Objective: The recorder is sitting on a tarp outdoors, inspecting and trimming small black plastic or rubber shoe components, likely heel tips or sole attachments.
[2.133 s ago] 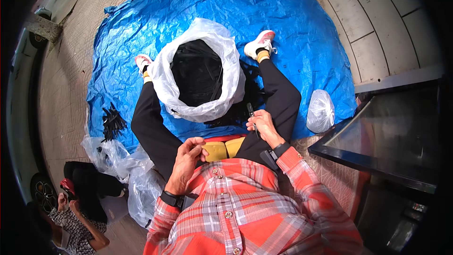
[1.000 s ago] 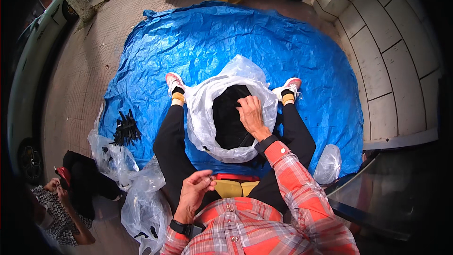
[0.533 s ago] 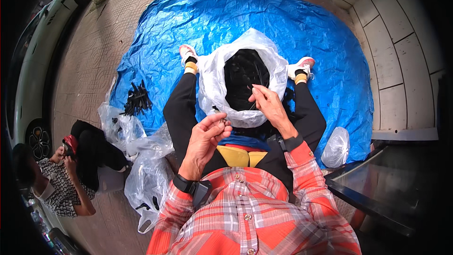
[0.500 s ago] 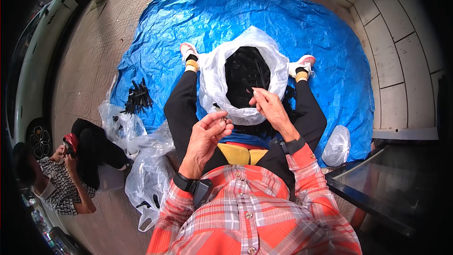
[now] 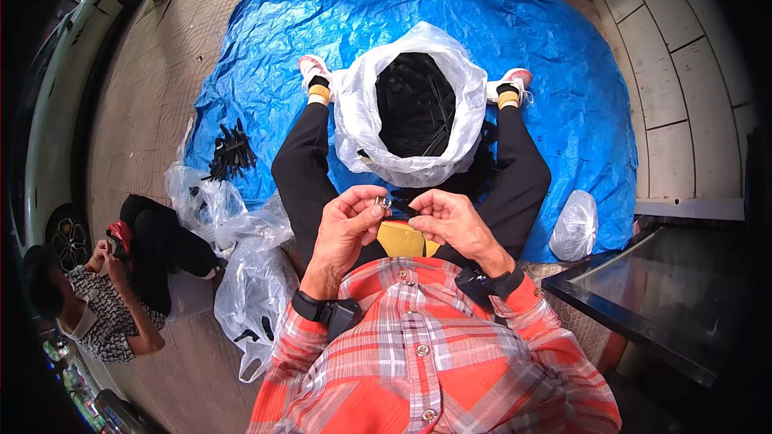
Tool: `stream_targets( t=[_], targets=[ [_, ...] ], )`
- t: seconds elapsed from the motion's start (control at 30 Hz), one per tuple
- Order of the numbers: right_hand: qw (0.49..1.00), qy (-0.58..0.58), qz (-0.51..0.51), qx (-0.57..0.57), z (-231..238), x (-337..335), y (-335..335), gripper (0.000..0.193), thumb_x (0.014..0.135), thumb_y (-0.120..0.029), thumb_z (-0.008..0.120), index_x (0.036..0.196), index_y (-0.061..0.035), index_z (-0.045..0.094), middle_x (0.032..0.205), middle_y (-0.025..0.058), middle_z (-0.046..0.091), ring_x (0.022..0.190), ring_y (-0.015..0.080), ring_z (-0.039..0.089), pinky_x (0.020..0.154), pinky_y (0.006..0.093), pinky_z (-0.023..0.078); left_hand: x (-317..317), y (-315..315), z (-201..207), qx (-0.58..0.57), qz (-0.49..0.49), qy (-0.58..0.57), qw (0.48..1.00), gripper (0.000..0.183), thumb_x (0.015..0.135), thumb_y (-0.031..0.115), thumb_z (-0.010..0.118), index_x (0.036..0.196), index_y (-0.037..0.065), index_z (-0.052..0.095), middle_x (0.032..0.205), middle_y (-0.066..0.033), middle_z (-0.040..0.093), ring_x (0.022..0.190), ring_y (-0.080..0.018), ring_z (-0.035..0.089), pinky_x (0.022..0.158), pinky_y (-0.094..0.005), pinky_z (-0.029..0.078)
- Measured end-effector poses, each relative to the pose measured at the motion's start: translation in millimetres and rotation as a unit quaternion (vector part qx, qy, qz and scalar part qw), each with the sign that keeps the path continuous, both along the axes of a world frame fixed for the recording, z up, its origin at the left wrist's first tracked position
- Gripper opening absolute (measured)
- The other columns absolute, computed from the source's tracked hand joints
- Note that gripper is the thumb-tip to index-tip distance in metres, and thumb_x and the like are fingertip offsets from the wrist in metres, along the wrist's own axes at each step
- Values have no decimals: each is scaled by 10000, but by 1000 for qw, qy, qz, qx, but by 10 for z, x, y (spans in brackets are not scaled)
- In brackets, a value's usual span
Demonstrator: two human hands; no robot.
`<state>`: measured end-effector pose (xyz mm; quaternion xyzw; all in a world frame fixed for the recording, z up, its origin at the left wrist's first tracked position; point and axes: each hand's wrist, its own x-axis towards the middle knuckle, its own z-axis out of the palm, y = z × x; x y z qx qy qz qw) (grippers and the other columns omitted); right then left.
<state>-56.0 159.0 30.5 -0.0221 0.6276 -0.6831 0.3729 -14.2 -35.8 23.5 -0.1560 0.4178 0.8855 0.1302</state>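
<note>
My left hand (image 5: 346,225) pinches a small shiny metal piece (image 5: 383,202) between thumb and fingers; its exact kind is too small to tell. Close beside it, my right hand (image 5: 457,227) is closed on a short black strip (image 5: 404,207), whose left end is near the metal piece. Whether the two touch I cannot make out. Just beyond both hands, between my legs, stands a wide-mouthed white plastic bag (image 5: 352,116) holding many black strips (image 5: 414,104). More dark pieces lie in the shade at the bag's near right side.
A blue tarp (image 5: 555,72) spreads under my legs. To the left are a pile of black strips (image 5: 231,153) and clear plastic bags (image 5: 256,289). A tied bag (image 5: 574,227) and a dark glossy panel (image 5: 643,305) are at right. Another person (image 5: 108,305) sits at left.
My right hand has come down from the white bag's mouth toward my left hand, bringing the black strip. The left hand stays on the metal piece. The view has shifted slightly.
</note>
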Motion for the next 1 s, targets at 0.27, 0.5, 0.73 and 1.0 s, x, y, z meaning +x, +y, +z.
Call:
stream_targets(
  t=[0.27,0.5,0.73,1.0],
  targets=[
    [998,-22,6,-64,37,38,25,214,794,-97,663,957,17,584,679,-17,554,541,25,488,441,162,342,83,49,-38,33,-19,-6,999,264,788,51,649,1030,-19,569,757,-77,623,484,-65,477,419,-170,334],
    [993,-71,55,-81,192,-64,-38,220,790,-103,668,941,29,579,694,4,567,562,31,495,465,167,361,124,6,53,-55,-21,53,997,206,792,30,646,980,-32,588,735,-49,612,498,-47,484,429,-159,360],
    [991,-57,77,-92,232,-45,-93,230,799,-101,654,954,40,562,700,23,574,577,55,517,495,188,401,172,21,118,-129,-31,73,988,226,758,17,680,967,-18,601,767,-30,609,542,-43,504,453,-159,382],
    [988,-83,100,-80,269,39,16,171,845,-156,591,840,15,584,676,26,570,522,38,463,445,182,345,195,33,104,-120,-54,77,988,242,716,-12,703,930,-35,594,742,-70,613,508,-69,527,425,-178,405]
  ],
)
